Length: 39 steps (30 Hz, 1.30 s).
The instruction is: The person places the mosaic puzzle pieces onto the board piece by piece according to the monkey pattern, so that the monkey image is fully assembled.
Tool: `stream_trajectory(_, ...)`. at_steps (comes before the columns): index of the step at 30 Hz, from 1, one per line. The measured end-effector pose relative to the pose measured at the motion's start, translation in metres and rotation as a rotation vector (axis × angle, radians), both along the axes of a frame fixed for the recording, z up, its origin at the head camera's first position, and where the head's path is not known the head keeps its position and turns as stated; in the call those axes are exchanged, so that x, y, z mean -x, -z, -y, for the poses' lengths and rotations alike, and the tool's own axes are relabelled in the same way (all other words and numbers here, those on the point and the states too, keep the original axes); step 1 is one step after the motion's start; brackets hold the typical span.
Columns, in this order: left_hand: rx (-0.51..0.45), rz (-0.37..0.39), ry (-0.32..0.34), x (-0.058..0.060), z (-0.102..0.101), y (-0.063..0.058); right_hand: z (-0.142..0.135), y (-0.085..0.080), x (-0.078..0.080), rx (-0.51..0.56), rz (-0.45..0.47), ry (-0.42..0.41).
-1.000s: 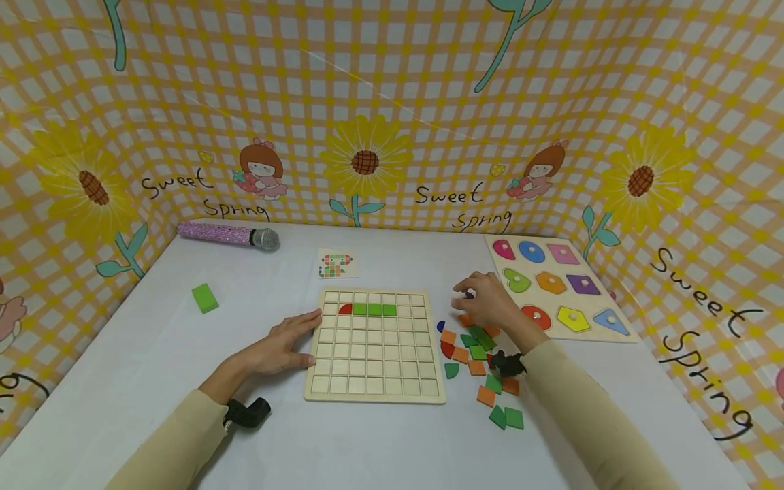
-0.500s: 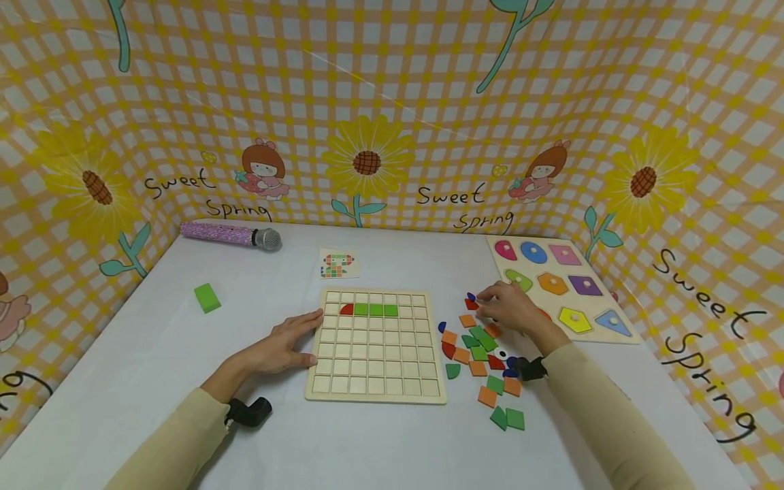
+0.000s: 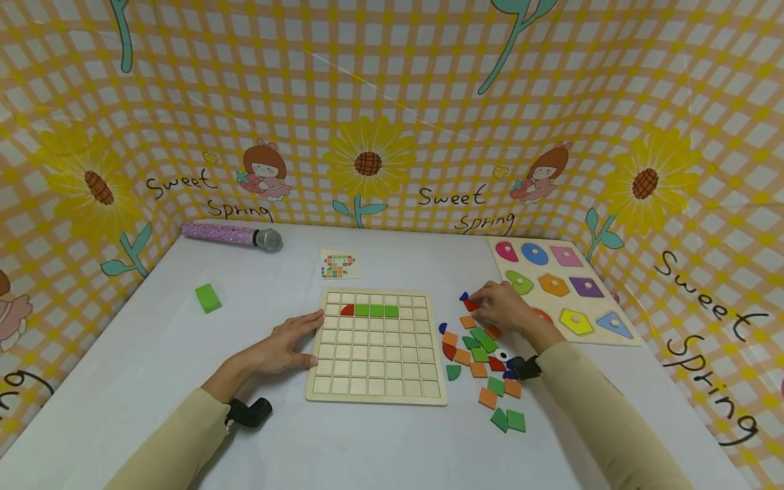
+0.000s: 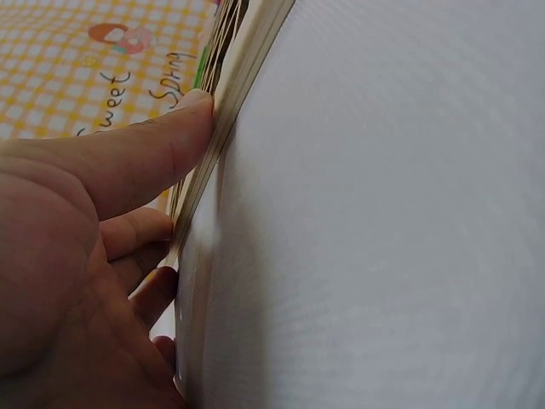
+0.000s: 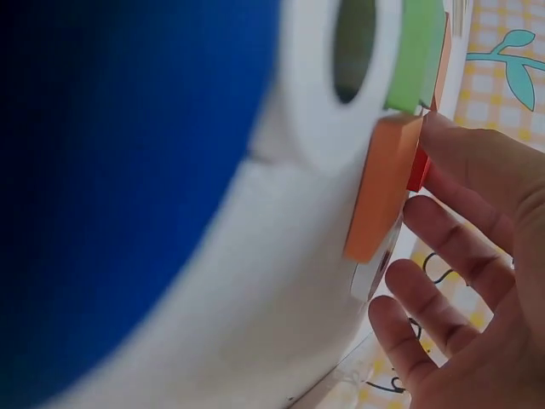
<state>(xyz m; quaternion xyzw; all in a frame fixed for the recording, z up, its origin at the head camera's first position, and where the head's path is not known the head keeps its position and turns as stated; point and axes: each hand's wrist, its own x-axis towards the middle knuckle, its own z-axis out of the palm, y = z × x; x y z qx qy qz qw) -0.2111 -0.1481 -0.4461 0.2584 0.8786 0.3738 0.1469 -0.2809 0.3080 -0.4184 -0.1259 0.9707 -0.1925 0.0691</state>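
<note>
R fingers [image 5: 451,239] at red pc [image 3: 470,306], L fingers [image 3: 303,321] touch brd [image 3: 376,352].

Beyond the left hand [image 3: 283,347], well apart from it, lies a microphone [image 3: 223,235] with a glittery pink-purple handle. Just beyond and to the right of the right hand [image 3: 503,306] is a wooden shape board [image 3: 562,302] with knobbed pieces. Behind both hands hangs a checked cloth [image 3: 392,82] printed with sunflowers [image 3: 368,164].
</note>
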Motion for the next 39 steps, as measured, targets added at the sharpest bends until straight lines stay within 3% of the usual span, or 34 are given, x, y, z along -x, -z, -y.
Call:
stream_trajectory(12,0.001,-0.004,0.002,0.000,0.001,0.001,0.004,0.002,0.000,-0.015,0.007,0.007)
stream_trajectory(20,0.008,-0.022,0.009,0.000,0.001,0.001,0.012,-0.007,-0.006,0.040,-0.030,0.021)
stream_trajectory(24,0.015,-0.025,0.008,0.000,0.001,0.001,0.028,-0.015,-0.011,0.074,-0.078,0.002)
stream_trajectory(33,0.007,-0.020,0.006,0.000,0.001,0.000,0.080,-0.020,-0.026,0.119,-0.238,-0.135)
stream_trajectory(39,0.004,-0.013,0.007,0.000,0.000,0.000,0.112,-0.015,-0.029,0.146,-0.207,-0.110)
